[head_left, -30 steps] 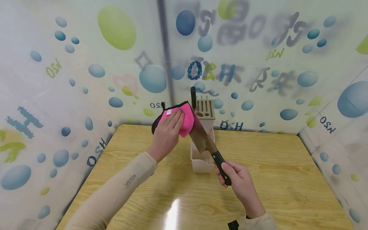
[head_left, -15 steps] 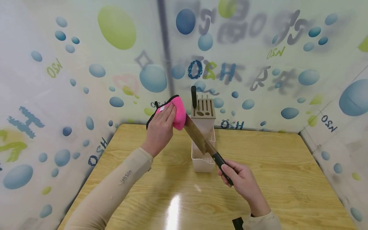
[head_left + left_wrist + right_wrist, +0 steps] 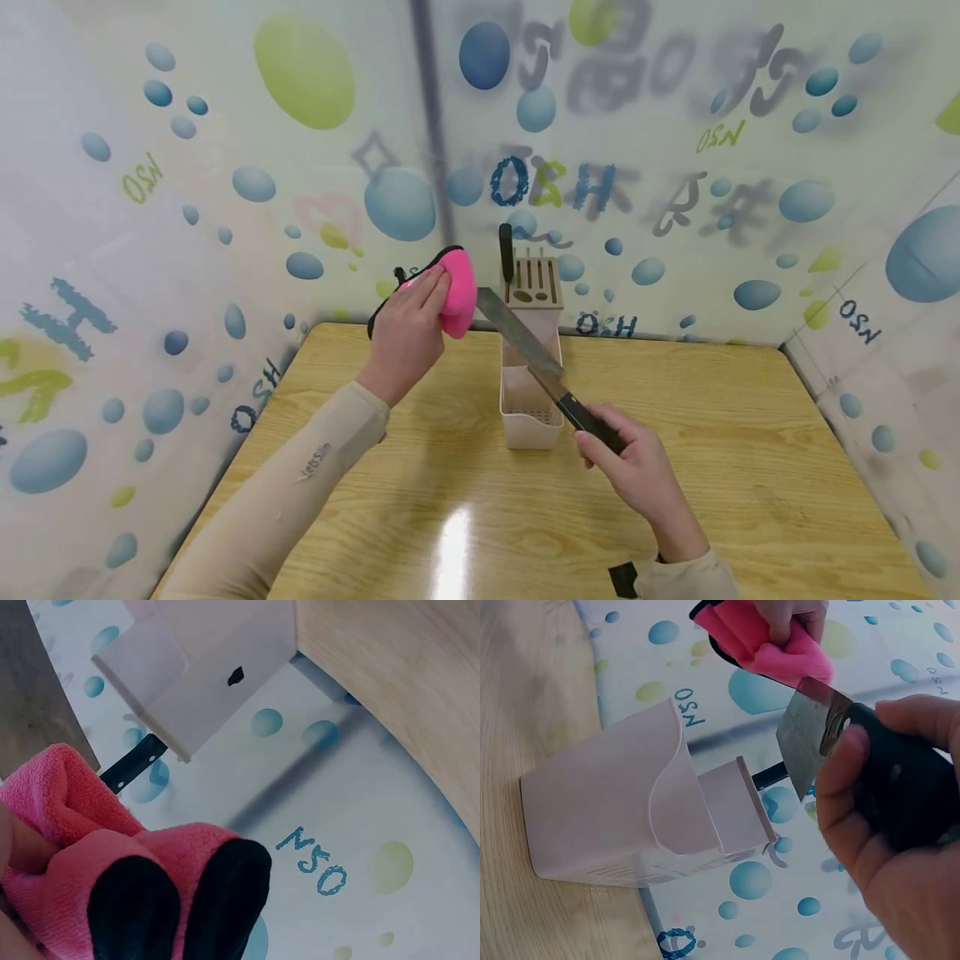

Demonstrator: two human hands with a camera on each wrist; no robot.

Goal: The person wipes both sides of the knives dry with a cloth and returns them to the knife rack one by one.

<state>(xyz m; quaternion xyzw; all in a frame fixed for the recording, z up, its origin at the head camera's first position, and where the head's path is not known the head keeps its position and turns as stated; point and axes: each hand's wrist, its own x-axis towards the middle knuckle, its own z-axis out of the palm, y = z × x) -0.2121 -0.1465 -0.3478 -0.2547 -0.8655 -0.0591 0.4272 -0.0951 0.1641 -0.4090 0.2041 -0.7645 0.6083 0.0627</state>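
My left hand (image 3: 405, 337) grips a folded pink cloth (image 3: 459, 298) with a black border; the fingers press along its top. In the left wrist view the cloth (image 3: 82, 825) bunches under the fingers. My right hand (image 3: 637, 467) holds a cleaver (image 3: 517, 332) by its black riveted handle, the broad grey blade slanting up and left. The blade's far end lies just right of the cloth's edge in the head view. From the right wrist, the thumb and fingers curl round the handle (image 3: 900, 776).
Behind the blade a pale pink knife holder (image 3: 531, 429) stands on the wooden table (image 3: 712, 467). Its slotted top (image 3: 551, 292) carries one black-handled knife (image 3: 506, 250). Patterned wall sheets (image 3: 660, 167) with blue and green dots rise along the table's back and sides.
My left hand has drawn the cloth left along the blade and off its far end. My right hand has turned the cleaver, so the blade now faces another way.
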